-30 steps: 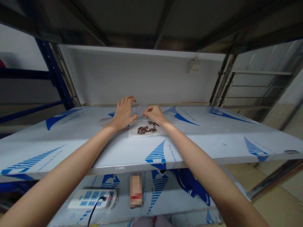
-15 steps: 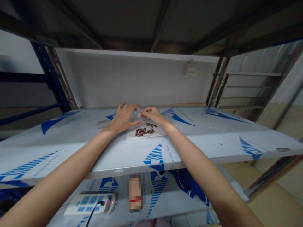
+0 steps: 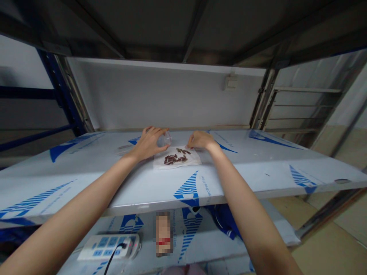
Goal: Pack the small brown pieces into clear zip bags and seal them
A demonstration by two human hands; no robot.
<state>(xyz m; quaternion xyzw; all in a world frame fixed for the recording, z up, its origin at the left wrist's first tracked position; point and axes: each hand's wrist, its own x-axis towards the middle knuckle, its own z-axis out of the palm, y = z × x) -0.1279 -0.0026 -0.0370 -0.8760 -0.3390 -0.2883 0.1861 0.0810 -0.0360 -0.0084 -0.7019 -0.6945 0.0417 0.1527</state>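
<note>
My left hand (image 3: 150, 141) is wrapped round a clear plastic container (image 3: 168, 139), thumb at its near side and fingers over the top. Just in front lies a white cloth or tissue (image 3: 190, 160) with several small, dark brown, elongated pieces (image 3: 171, 159) heaped on its left part and a few lighter brown ones farther back. At the cloth's far right corner, my right hand (image 3: 200, 139) points down with its fingers pinched together. Whatever sits between those fingertips is hidden or too small to make out.
The metal tabletop (image 3: 243, 172) wears printed protective film. Below its front edge, a power strip (image 3: 107, 246) with a black cord and a blurred-out box-like item (image 3: 164, 233) lie on a lower surface. A dark shelf (image 3: 160, 30) hangs overhead.
My right hand has moved right, away from the container's mouth to the cloth's far right corner. The left hand and container stay almost in place.
</note>
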